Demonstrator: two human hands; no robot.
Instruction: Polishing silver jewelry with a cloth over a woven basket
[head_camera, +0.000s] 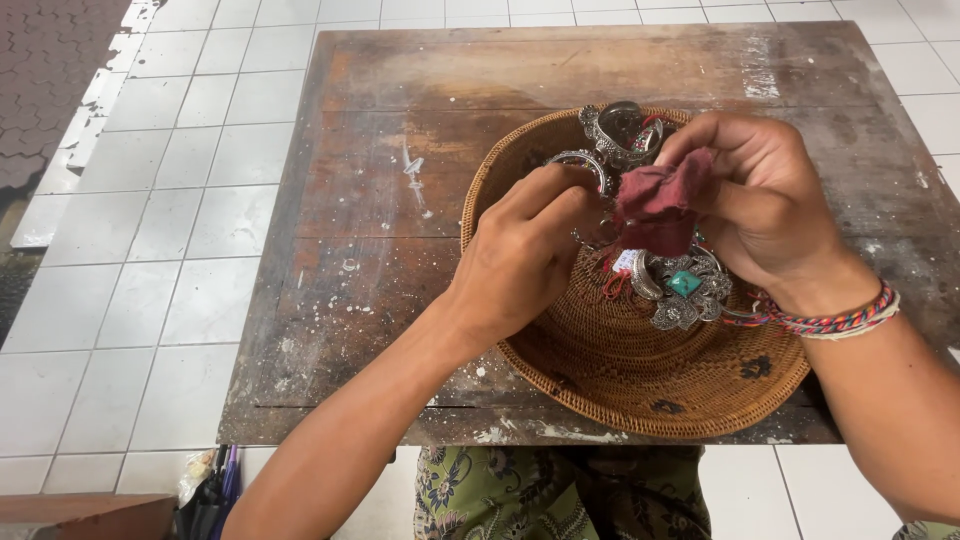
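Both hands over woven basket (640, 380) on worn wood surface (380, 230). Right hand (765, 205) grips crumpled dark-red cloth (657, 205); left hand (525, 250) pinches silver bangle (585, 162) w/ cloth pressed to it. Ornate silver jewellery (685, 290), turquoise stone, just below hands.

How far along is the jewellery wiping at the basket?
Done: cannot tell; no separate finished pile shows. In hand: right hand presses a dark red cloth to a piece gripped by the left hand. Left: several silver bangles and a turquoise-stone piece lie in the woven basket.
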